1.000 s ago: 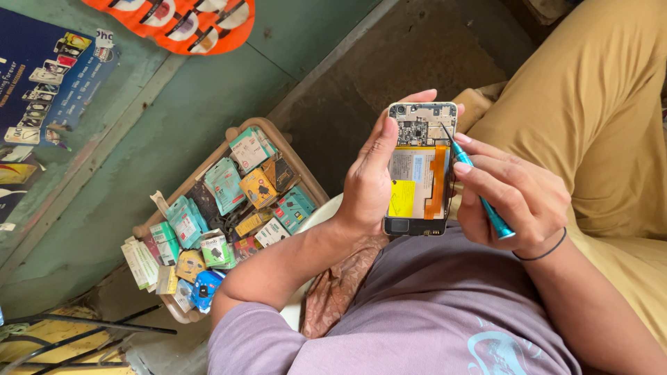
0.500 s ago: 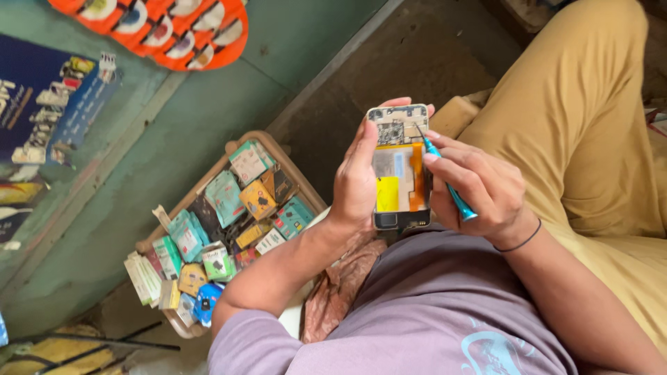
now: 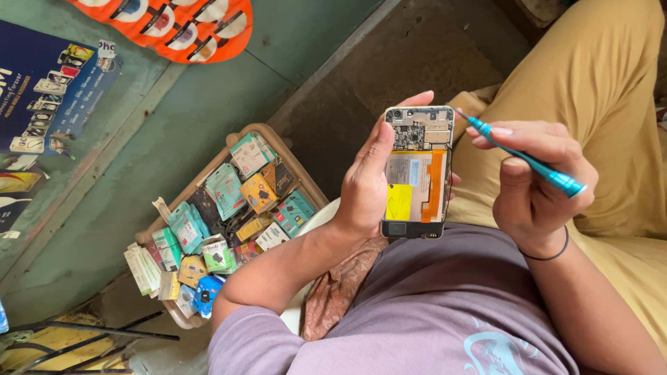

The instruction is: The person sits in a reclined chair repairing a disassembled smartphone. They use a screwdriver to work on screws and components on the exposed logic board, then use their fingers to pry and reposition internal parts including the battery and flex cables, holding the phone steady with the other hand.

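While sat over the floor, hands looked like this:
Left hand [image 3: 365, 184]: gripped the opened back-less smartphone with yellow sticker [image 3: 417, 170], upright above the lap.
Right hand [image 3: 535, 184]: pinched a slim teal metal screwdriver [image 3: 524, 156], tip just beside the phone's top corner.
Nearby: wooden tray [image 3: 295, 170] of small packets.

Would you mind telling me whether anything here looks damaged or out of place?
The phone in the left hand has no back cover, so its circuit board and battery show. The right hand holds a blue screwdriver at its top corner. Nothing looks spilled.
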`<state>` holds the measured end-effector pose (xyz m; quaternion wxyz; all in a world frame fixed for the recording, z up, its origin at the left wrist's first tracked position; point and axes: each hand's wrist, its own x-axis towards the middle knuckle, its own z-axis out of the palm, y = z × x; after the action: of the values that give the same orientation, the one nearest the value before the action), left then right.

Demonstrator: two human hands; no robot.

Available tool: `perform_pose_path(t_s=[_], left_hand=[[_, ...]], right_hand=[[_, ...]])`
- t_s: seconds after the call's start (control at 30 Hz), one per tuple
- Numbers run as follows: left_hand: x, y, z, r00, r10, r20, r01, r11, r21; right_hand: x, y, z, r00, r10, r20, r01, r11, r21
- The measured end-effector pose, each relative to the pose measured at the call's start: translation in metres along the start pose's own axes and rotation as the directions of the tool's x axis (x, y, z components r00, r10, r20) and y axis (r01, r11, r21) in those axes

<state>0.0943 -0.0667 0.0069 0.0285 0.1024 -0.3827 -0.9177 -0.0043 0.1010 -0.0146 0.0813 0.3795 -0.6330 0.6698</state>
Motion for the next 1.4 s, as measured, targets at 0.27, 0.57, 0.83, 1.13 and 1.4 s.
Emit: perform_pose_path(t_s=[0.27,0.57,0.83,1.13,1.4], left_hand=[[0.000,-0.001,0.001,1.000,-0.019,0.025,0.019,1.000,-0.007],[-0.003,-0.002,0.003,1.000,0.011,0.015,-0.011,0.999,0.044],[-0.004,-0.003,0.004,1.000,0.007,-0.009,-0.007,0.997,0.078],[-0.004,-0.006,0.004,0.999,0.040,0.037,-0.041,0.998,0.041],[-0.006,-0.002,0.008,0.998,0.038,0.059,-0.041,0.997,0.059]], right_hand=[[-0.007,0.002,-0.015,0.995,-0.095,-0.025,0.090,0.984,-0.154],[0.004,-0.009,-0.009,0.991,-0.130,0.013,0.130,0.972,-0.197],[0.009,-0.016,-0.009,0.993,-0.085,0.088,0.103,0.969,-0.224],[-0.002,-0.010,-0.005,1.000,-0.018,-0.013,0.017,0.997,-0.075],[0.005,-0.014,0.001,0.997,-0.071,0.024,0.070,0.997,0.034]])
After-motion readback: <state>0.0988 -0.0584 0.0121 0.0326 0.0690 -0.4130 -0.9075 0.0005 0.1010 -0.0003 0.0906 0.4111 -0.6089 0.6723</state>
